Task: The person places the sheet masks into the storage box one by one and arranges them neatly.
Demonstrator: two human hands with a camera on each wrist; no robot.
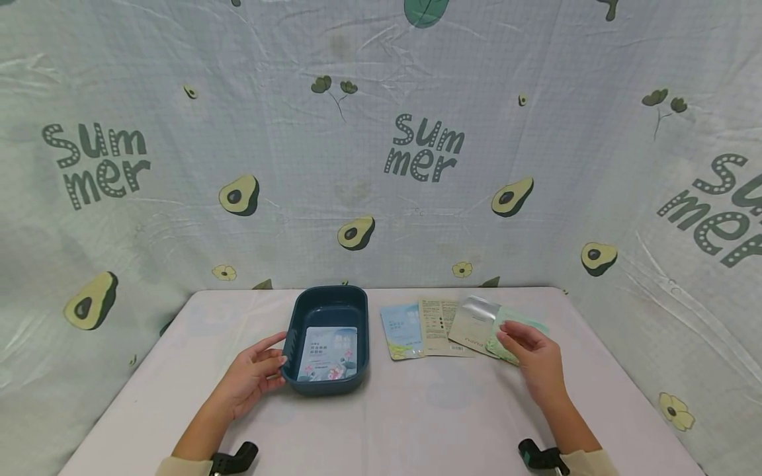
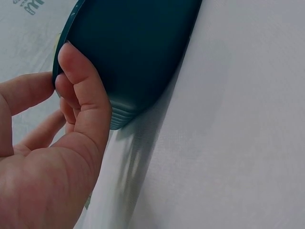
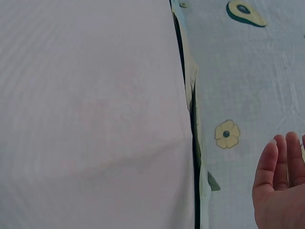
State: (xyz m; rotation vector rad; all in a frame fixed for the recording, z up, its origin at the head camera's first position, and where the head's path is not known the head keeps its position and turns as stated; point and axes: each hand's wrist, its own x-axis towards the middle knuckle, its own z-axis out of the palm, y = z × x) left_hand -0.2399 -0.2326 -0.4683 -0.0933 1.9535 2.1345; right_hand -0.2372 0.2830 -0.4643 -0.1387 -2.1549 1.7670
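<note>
Two hands at work on a pale pink table [image 1: 417, 410].

Item 1: dark blue oblong plastic tray [image 1: 294, 330], left of centre, holding one flat pale blue sachet with a floral print [image 1: 329, 354] on its floor. Left hand [image 1: 253, 378] rests against the tray's near left corner, fingers loosely curved around the rim, thumb apart; contact looks light, not a firm clamp.

Item 2: fanned row of four flat sachets just right of the tray: light blue [image 1: 400, 329], beige with printed text [image 1: 439, 327], silver foil [image 1: 474, 322], mint green [image 1: 516, 328]. They overlap edge on edge. Right hand [image 1: 536, 363] hovers over the green one, fingertips at or on it; whether it pinches cannot be told.

Risk: since the sachets overlap, lifting the green one could drag the silver one along or scatter the row. The tray, held only lightly, might slide if nudged.

Views: left wrist camera shows the fingers [image 2: 78, 90] touching the tray's ribbed outer wall, which the head view leaves unclear. Right wrist camera shows straight fingertips [image 3: 279, 162], bare table and avocado-print cloth [image 3: 248, 71], no sachet; only the head view places that hand.
</note>
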